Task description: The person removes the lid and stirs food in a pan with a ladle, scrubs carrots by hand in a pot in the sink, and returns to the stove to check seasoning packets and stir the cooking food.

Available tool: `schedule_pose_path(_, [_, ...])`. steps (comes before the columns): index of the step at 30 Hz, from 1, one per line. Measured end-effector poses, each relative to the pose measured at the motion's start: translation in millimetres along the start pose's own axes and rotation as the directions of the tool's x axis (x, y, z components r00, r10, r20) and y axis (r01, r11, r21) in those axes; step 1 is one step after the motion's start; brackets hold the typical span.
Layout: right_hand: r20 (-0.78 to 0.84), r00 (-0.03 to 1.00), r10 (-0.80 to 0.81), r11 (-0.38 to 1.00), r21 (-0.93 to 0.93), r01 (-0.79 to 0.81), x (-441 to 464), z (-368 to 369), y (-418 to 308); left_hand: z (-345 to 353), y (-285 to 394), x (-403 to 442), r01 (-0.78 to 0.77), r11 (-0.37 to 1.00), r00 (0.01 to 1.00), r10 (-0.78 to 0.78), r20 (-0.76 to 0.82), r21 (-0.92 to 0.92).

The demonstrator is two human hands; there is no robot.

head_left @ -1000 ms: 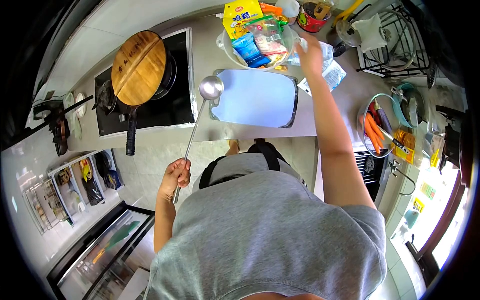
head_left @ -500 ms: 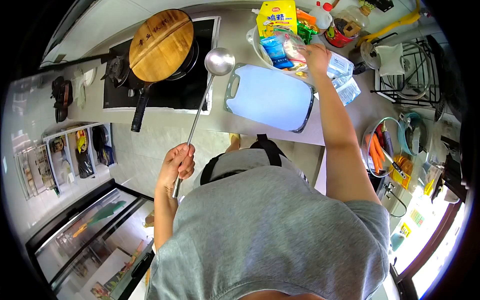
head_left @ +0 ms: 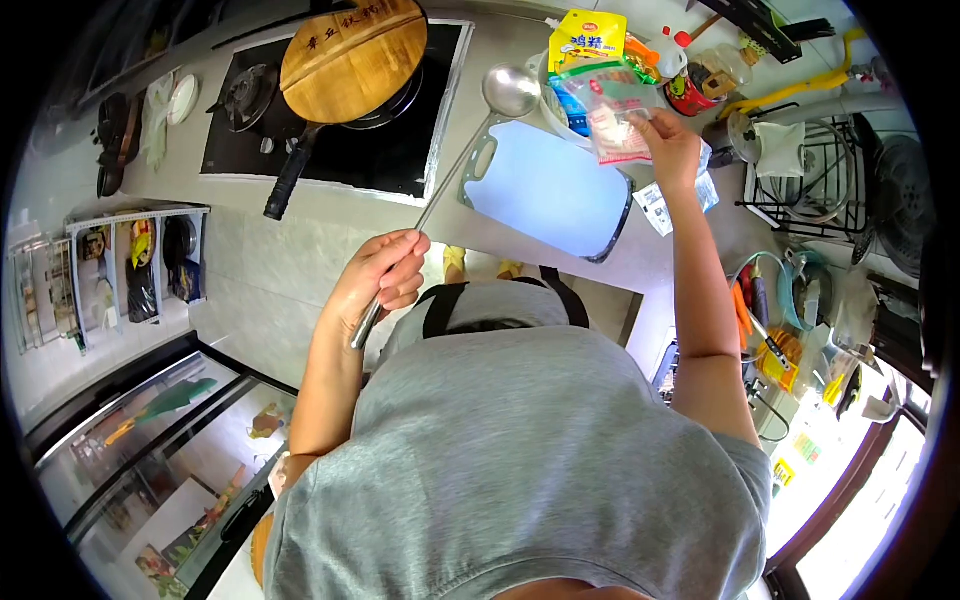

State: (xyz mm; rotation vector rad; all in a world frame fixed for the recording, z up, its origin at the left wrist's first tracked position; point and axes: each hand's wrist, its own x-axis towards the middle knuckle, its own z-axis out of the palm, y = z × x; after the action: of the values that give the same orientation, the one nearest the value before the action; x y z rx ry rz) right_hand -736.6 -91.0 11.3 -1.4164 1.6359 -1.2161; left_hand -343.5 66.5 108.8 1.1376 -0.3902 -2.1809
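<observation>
holding the clear bag [head_left: 615, 128] well calls, i judge, for a firm pinch near its edge with the green-striped end uppermost, since the pale contents could slump or spill if the plastic sags. the right grip [head_left: 672, 155] is pinching the bag by its right side, over the near rim of the white bowl [head_left: 559, 119]; whether the bag is unsealed, i cannot tell. the left grip [head_left: 385, 272] is wrapped round the handle of the metal ladle [head_left: 511, 91], whose head hangs just beside the bowl. keeping the ladle steady and apart from the bag would help, as would freeing the plastic from its neighbours without tugging. counted, there is one ladle, one bag in hand, one bowl and one blue cutting board [head_left: 548, 187] on the counter [head_left: 497, 45]. one yellow packet [head_left: 588, 42] and one blue packet [head_left: 570, 108] show at the bowl; the wrappers behind overlap too much to count. printed packaging [head_left: 655, 208] lies beside the board, one piece or two, i cannot tell. one wooden lid [head_left: 355, 62] covers one pan [head_left: 290, 172], and two yellow slippers [head_left: 454, 258] show below.
</observation>
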Motion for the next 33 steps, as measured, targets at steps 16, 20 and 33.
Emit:
schedule_pose_path(16, [0.139, 0.945, -0.297, 0.750, -0.578, 0.321, -35, 9, -67, -2, -3, -11, 0.060, 0.993, 0.996, -0.052, 0.073, -0.106])
schedule_pose_path(20, [0.168, 0.908, -0.385, 0.701, -0.587, 0.406, -35, 16, -68, -4, -3, -15, 0.055, 0.994, 0.997, -0.051, 0.053, -0.089])
schedule_pose_path(33, [0.230, 0.878, -0.420, 0.634, -0.618, 0.465, -33, 23, -68, -12, -8, -23, 0.057, 0.992, 0.996, -0.049, 0.077, -0.113])
